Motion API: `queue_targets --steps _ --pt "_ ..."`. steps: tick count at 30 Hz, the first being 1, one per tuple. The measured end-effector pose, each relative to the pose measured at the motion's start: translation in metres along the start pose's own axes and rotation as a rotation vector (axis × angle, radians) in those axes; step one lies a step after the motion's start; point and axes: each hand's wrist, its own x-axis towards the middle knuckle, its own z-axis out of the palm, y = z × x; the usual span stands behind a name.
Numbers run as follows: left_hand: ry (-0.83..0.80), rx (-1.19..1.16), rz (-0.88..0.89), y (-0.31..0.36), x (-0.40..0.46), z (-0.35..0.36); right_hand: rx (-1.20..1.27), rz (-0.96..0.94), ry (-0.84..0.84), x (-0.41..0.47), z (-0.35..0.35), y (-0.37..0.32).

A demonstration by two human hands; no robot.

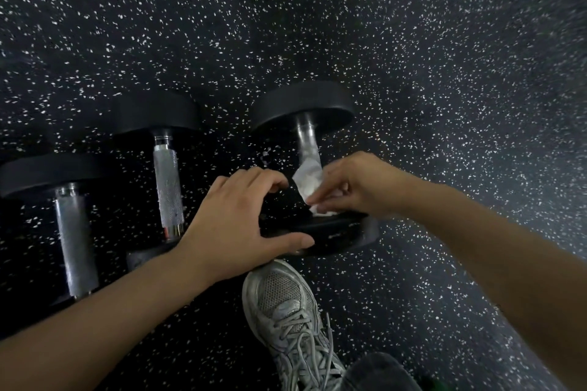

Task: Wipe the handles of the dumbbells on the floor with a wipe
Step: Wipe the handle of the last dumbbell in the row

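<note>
Three black dumbbells with silver knurled handles lie side by side on the floor: the left one (pixel 74 238), the middle one (pixel 168 187) and the right one (pixel 306 136). My right hand (pixel 359 187) pinches a white wipe (pixel 306 179) against the near part of the right dumbbell's handle. My left hand (pixel 241 219) grips the near black head (pixel 330 232) of that same dumbbell, thumb along its front edge and fingers curled over its top. The near end of the handle is hidden behind the wipe and my hands.
The floor (pixel 444 73) is black rubber with white speckles. My grey laced sneaker (pixel 286 320) stands just in front of the right dumbbell's near head, with a dark trouser leg (pixel 378 371) behind it.
</note>
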Motion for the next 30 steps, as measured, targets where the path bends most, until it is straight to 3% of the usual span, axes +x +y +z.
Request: queue_targets --steps 5,7,11,12,15,17,20,24,30 --pt "0.002 0.0 -0.029 0.001 -0.002 0.005 0.056 -0.01 0.422 0.014 0.004 -0.001" --pt "-0.002 0.012 -0.039 0.007 -0.002 0.007 -0.024 -0.001 0.362 0.014 0.008 0.001" --pt "-0.039 0.037 -0.023 0.011 -0.004 0.01 -0.073 0.033 0.057 -0.002 0.001 0.008" --pt "-0.048 0.037 -0.028 0.011 -0.005 0.01 -0.024 0.026 0.081 -0.006 0.001 0.01" --pt "-0.045 0.027 -0.022 0.012 -0.005 0.009 0.166 0.082 0.421 -0.011 0.001 0.016" --pt "-0.033 0.017 -0.013 0.012 -0.004 0.008 0.212 0.131 0.553 -0.007 0.003 0.017" --pt "0.002 0.01 0.001 0.012 -0.002 0.006 0.137 0.144 0.517 -0.005 0.01 0.018" --pt "0.055 0.01 0.005 0.008 -0.003 0.003 0.278 0.225 0.567 -0.013 0.018 0.021" --pt "0.076 0.035 0.005 0.006 0.0 -0.002 0.225 0.224 0.577 0.0 0.022 -0.005"
